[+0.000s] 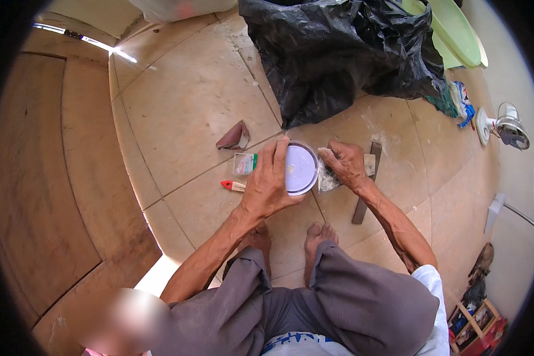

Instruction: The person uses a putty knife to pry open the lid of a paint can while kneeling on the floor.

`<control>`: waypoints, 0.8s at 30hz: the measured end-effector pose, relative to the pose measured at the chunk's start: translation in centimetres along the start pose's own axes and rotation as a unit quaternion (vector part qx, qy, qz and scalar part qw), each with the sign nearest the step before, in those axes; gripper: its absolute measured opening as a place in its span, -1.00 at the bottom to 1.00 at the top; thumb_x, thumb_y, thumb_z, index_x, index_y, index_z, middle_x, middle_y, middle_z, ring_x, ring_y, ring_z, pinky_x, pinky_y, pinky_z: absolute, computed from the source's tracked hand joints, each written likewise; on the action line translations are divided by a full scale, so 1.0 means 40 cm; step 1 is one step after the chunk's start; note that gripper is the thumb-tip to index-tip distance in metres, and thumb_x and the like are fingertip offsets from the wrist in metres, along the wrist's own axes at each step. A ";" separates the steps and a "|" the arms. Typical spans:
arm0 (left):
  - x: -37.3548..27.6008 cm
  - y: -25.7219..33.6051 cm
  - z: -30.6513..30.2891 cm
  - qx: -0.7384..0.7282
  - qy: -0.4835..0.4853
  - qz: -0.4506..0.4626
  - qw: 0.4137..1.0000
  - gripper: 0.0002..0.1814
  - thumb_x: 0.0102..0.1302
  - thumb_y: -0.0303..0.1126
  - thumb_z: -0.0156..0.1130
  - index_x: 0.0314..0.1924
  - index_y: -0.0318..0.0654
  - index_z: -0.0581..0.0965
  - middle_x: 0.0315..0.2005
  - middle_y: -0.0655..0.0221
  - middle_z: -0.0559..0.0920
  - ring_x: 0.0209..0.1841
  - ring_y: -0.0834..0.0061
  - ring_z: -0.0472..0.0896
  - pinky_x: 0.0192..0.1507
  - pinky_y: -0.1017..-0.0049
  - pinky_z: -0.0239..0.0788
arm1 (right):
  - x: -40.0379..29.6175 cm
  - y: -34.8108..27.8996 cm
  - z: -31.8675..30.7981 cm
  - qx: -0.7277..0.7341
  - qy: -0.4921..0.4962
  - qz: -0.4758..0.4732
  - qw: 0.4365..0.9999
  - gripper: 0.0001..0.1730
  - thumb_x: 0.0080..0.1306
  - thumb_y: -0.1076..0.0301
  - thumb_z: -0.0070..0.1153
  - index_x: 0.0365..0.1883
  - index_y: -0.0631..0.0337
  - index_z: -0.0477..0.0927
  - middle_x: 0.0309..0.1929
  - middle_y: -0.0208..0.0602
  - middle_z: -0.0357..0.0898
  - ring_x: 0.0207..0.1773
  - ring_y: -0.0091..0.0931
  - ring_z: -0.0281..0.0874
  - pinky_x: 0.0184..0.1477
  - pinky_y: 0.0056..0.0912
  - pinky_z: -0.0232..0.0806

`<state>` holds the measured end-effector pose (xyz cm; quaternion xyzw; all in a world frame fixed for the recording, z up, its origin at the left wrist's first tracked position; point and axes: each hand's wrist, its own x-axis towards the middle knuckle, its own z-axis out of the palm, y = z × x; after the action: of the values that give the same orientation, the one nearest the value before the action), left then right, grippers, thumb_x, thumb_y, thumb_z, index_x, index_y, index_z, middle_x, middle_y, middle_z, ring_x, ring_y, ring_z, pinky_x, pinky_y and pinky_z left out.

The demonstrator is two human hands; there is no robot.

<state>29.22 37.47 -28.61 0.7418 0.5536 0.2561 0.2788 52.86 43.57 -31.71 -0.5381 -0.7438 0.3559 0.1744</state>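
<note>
My left hand (267, 178) is wrapped around the side of a round can (301, 167) with a pale lilac lid. Its top faces up towards me. To the right of the can, my right hand (349, 164) grips a putty knife (328, 178) with a broad, stained metal blade. The blade lies close to the can's rim; whether they touch is hard to tell. Left of the can are a paintbrush handle (232, 186) with a red end, partly hidden by my left hand, and a small clear package (244, 163) bearing writing. Beyond these rests folded brown sandpaper (234, 135).
A dark flat bar (366, 191) lies on the tiled floor under the right hand. Black plastic sheeting (338, 58) spreads ahead. A small fan (507, 127) and a wooden crate (478, 327) stand along the right wall. Wooden panelling (58, 178) borders the left.
</note>
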 end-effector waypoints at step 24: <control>0.000 -0.018 -0.020 0.001 -0.020 0.020 1.000 0.32 -0.25 -0.26 0.66 0.52 -0.38 0.10 0.28 -0.06 0.33 0.30 -0.13 0.40 0.29 0.12 0.40 | 0.110 -0.131 -0.183 -0.092 -0.395 0.034 0.913 -0.51 0.38 0.01 0.27 -0.16 0.35 0.53 -0.33 0.13 0.58 -0.18 0.03 0.57 -0.15 0.07 0.30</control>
<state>28.20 37.72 -28.55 0.7578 0.5331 0.2463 0.2843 52.43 49.28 -23.46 -0.3921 -0.7627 0.4754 -0.1964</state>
